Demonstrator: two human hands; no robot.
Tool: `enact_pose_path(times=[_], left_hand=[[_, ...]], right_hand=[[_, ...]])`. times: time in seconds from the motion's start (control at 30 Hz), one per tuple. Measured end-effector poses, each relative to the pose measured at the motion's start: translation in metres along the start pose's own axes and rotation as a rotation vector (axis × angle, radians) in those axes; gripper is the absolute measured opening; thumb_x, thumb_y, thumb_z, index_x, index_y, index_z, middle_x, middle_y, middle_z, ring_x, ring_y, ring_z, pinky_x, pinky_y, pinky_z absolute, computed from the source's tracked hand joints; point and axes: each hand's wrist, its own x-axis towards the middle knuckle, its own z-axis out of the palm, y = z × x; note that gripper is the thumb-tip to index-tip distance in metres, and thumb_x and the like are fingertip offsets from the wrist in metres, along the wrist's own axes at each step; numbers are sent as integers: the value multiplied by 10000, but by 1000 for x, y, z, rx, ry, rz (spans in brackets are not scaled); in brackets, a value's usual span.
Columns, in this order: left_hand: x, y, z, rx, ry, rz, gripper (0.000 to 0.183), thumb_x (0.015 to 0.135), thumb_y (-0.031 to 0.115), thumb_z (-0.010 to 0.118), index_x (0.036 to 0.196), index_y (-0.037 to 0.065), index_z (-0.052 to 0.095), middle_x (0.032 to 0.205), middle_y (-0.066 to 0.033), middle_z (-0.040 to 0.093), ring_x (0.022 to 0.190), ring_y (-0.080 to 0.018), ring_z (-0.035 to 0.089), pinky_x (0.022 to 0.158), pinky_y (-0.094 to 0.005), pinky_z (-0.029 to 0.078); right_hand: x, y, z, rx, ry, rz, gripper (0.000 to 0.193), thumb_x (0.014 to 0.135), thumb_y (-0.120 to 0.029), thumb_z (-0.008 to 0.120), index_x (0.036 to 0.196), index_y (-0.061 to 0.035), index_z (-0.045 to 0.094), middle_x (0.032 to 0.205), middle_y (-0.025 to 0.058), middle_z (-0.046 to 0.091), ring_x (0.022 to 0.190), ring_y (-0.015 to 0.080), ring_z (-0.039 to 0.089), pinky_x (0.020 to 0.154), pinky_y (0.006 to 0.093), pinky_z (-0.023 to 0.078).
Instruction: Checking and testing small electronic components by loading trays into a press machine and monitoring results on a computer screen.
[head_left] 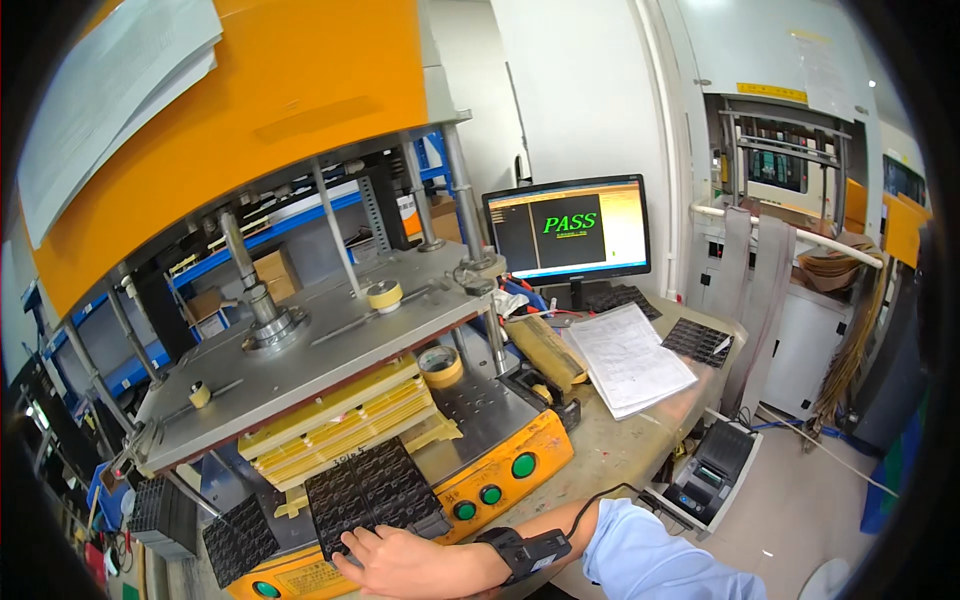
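Observation:
My right hand (405, 562) reaches in from the lower right, fingers bent over the near edge of a black circuit board panel (372, 485). It appears to grip that edge; the thumb is hard to make out. The panel is marked off in rows of repeated sections. Its far edge lies against the yellow taped block (340, 425) of the press fixture. To its left, a second black panel (240, 540) rests on the front of the press. A dark strap with a small box and a cable sits on my right wrist. My left hand is out of sight.
A press with an orange hood (300, 80) and a grey metal plate (330, 330) on posts stands ahead. Green buttons (490, 494) line its orange front. Rightward are a monitor (570, 230), papers (630, 360), another black panel (698, 342) and a small printer (712, 470).

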Motion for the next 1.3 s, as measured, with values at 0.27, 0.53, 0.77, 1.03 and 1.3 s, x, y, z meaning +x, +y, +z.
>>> enact_pose_path(times=[0.27,0.53,0.77,1.03,1.3], left_hand=[[1,-24,7,44,31,81,233,956,220,608,974,-12,601,1015,-184,564,961,-349,528,884,-435,425],[32,55,-3,-84,93,171,108,889,94,618,961,15,600,1121,-173,635,1053,-346,566,960,-438,403],[160,165,48,79,-196,647,223,887,167,663,1084,66,637,1115,-124,667,1068,-306,604,936,-433,426],[234,164,160,235,-336,624,571,871,560,635,1207,98,620,1197,-159,671,1139,-296,627,967,-457,464],[248,170,163,461,-141,1107,323,883,149,578,1199,93,615,1146,-109,690,861,-220,717,667,-314,585]], right_hand=[[2,0,-16,42,-226,37,580,859,-374,659,1256,37,556,1198,272,612,1014,323,653,810,339,522],[7,12,-24,147,-183,54,535,846,-384,687,1230,-28,582,1224,181,633,1028,279,647,837,352,518],[5,50,-51,4,-349,140,447,785,-298,750,1142,-73,603,1111,65,654,1003,226,629,844,341,476],[-3,62,-49,86,-215,97,327,739,-199,779,980,-46,619,916,84,622,892,254,636,709,381,551],[-2,75,-55,218,-497,188,361,814,-239,741,1125,-82,645,1218,87,642,1071,315,629,826,383,569]])
